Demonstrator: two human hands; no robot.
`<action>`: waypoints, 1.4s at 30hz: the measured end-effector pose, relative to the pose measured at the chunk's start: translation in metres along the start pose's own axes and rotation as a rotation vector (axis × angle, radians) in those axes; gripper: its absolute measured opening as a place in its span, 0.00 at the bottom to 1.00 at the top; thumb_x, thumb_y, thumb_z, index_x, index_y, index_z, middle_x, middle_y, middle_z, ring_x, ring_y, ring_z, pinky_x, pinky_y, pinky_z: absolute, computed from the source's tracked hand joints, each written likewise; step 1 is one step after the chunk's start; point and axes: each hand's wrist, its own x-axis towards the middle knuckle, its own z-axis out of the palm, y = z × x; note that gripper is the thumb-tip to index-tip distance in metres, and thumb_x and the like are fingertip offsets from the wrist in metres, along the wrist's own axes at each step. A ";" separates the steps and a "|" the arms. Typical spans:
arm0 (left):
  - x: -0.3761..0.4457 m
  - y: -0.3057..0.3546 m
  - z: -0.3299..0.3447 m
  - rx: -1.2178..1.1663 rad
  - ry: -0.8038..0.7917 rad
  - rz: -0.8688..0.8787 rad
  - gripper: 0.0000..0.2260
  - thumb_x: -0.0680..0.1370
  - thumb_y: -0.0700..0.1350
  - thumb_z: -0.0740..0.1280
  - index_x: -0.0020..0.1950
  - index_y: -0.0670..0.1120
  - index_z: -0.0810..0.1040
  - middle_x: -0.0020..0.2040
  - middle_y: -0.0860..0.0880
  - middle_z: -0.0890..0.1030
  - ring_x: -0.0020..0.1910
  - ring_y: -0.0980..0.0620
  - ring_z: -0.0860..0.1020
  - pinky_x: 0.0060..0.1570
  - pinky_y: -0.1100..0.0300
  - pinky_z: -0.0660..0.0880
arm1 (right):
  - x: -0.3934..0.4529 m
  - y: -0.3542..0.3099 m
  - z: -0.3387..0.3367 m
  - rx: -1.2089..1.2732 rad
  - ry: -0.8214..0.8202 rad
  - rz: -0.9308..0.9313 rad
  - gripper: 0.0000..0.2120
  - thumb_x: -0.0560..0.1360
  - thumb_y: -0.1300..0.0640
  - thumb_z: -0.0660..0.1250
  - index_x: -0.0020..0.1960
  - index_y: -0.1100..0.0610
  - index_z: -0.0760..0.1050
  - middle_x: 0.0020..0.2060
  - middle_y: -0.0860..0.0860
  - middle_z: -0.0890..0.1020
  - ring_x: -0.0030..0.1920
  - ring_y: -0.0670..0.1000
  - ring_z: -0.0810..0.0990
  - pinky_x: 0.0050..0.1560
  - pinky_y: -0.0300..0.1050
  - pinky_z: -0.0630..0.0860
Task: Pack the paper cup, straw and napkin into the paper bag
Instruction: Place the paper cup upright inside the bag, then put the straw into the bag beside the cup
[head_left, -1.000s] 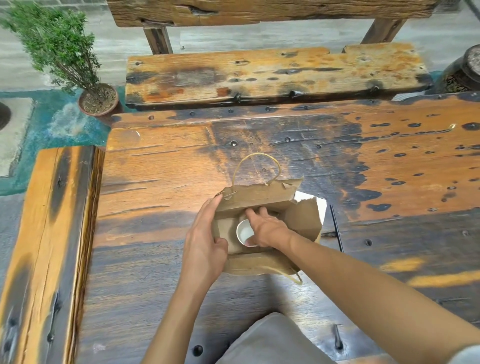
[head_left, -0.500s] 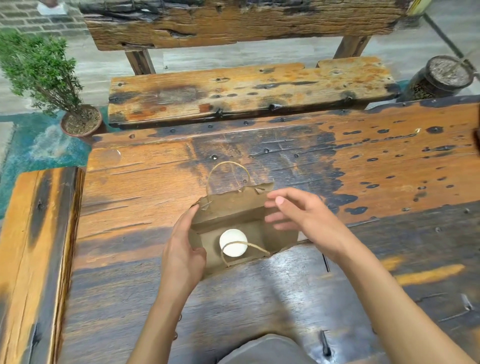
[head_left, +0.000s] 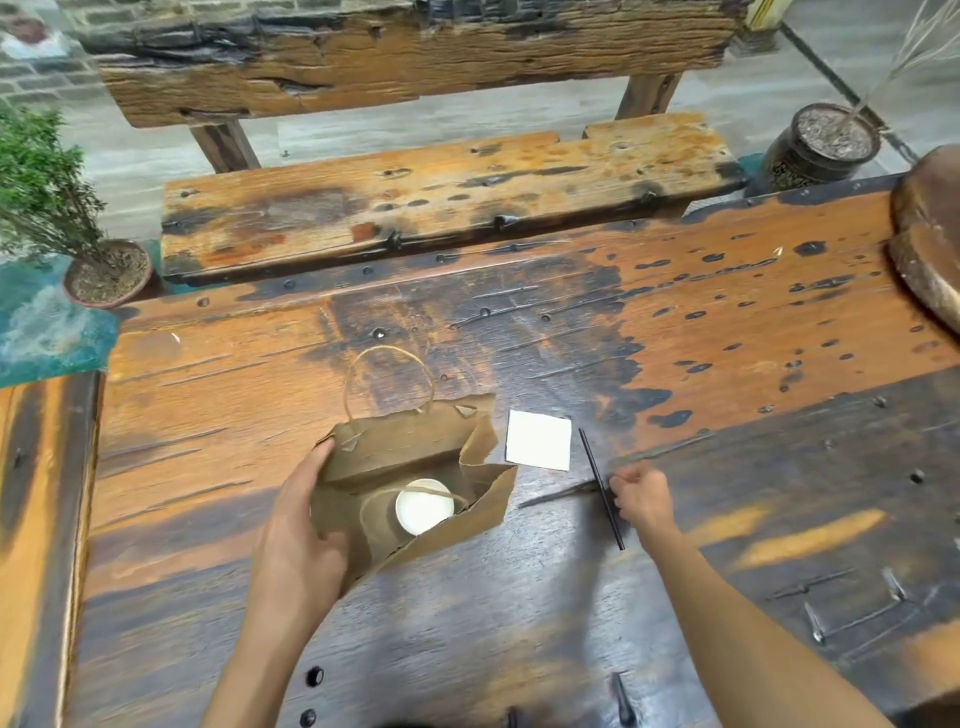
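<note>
A brown paper bag (head_left: 410, 452) with twine handles stands open on the wooden table (head_left: 727, 332). Inside it sits the white paper cup (head_left: 423, 506), seen from above. My left hand (head_left: 298, 525) grips the bag's left wall. To the right of the bag a folded white napkin (head_left: 538, 439) lies flat on the table. Just beyond it lies a thin black straw (head_left: 592, 462), and my right hand (head_left: 641, 499) has its fingertips pinched on the straw's lower half.
A wooden bench (head_left: 441, 192) stands past the table's far edge. A small potted plant (head_left: 78, 244) is at the far left and a dark pot (head_left: 826, 145) at the far right. A round wooden block (head_left: 930, 249) sits at the table's right edge.
My right hand left the cup in the bag, came out, and moved right to the straw. The napkin, hidden before, now shows. My left hand stays on the bag.
</note>
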 end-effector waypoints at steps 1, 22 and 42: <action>0.000 0.000 0.000 0.003 -0.005 -0.005 0.40 0.69 0.27 0.66 0.75 0.58 0.65 0.71 0.49 0.74 0.65 0.46 0.75 0.60 0.51 0.75 | 0.004 0.005 0.003 -0.042 0.006 -0.004 0.04 0.74 0.65 0.66 0.48 0.64 0.78 0.44 0.61 0.80 0.44 0.58 0.77 0.51 0.54 0.76; -0.001 -0.006 0.001 0.004 0.010 -0.018 0.40 0.70 0.30 0.70 0.74 0.61 0.64 0.70 0.51 0.75 0.63 0.46 0.76 0.57 0.50 0.78 | -0.005 -0.033 0.018 -0.061 -0.002 -0.342 0.05 0.73 0.68 0.63 0.48 0.64 0.75 0.35 0.53 0.76 0.39 0.56 0.75 0.38 0.45 0.68; -0.003 -0.007 0.007 -0.038 0.045 0.039 0.42 0.64 0.27 0.62 0.75 0.55 0.66 0.72 0.54 0.72 0.70 0.53 0.69 0.68 0.64 0.65 | -0.227 -0.200 0.020 0.388 -0.553 -0.653 0.06 0.75 0.67 0.65 0.45 0.57 0.75 0.38 0.55 0.77 0.33 0.52 0.83 0.40 0.50 0.82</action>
